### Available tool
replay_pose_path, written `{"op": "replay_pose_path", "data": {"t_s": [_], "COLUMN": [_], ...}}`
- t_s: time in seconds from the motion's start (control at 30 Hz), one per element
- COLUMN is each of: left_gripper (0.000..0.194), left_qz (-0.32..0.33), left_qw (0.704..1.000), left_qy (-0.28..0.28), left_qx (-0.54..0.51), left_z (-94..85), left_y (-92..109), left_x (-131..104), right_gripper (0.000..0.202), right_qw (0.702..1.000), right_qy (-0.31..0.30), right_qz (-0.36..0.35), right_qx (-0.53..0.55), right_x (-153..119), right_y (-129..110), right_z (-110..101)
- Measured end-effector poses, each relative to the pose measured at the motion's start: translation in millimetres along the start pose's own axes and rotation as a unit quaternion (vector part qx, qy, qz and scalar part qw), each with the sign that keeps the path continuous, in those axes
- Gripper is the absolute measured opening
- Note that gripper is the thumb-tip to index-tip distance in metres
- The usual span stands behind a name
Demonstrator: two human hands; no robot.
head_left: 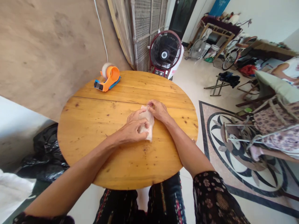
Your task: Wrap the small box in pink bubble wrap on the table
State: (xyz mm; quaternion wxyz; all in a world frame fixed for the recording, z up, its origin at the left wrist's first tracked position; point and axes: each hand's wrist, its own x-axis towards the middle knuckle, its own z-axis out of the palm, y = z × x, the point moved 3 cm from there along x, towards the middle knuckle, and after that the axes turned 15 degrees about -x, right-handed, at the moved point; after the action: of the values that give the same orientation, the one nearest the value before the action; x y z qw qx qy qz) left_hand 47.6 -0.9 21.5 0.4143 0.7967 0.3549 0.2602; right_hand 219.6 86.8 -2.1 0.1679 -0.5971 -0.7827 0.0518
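Round knotty pine table [93, 124] steadies your small white crinkly plastic packet [147, 124] at centre, left hand [133, 129] pressing it flat, right hand [158, 110] pinching its twelve-o'clock edge, orange tape dispenser [108, 77] at eleven.

Both bare forearms reach forward and converge over the bench [93, 124]. The left hand [133, 129] lies palm down, fingers curled in a pressing grip. The right hand [158, 110] sits just beyond it, fingertips apparently pinched together, though the view is small.
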Motion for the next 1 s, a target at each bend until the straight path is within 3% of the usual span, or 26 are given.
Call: {"op": "replay_pose_path", "data": {"t_s": [0.33, 0.63, 0.8, 1.0], "left_gripper": [0.017, 0.017, 0.018, 0.017], "left_qz": [0.055, 0.043, 0.032, 0.037], "left_qw": [0.997, 0.999, 0.999, 0.999], "left_qy": [0.003, -0.01, -0.019, -0.017], "left_qx": [0.053, 0.025, 0.013, 0.013], "left_z": [-0.4, -1.2, -2.6, -4.1], "left_y": [0, 3, 6, 8], "left_x": [-1, -2, -1, -2], "right_gripper": [0.023, 0.018, 0.029, 0.044], "right_qw": [0.998, 0.999, 1.0, 0.989], "right_qy": [0.011, 0.019, 0.012, -0.017], "right_qz": [0.034, 0.031, 0.025, 0.107], "right_qx": [-0.048, -0.036, 0.002, -0.101], "right_x": [-2, 0, -2, -10], "right_y": [-12, -9, -1, -4], "right_z": [2, 2, -5, -17]}}
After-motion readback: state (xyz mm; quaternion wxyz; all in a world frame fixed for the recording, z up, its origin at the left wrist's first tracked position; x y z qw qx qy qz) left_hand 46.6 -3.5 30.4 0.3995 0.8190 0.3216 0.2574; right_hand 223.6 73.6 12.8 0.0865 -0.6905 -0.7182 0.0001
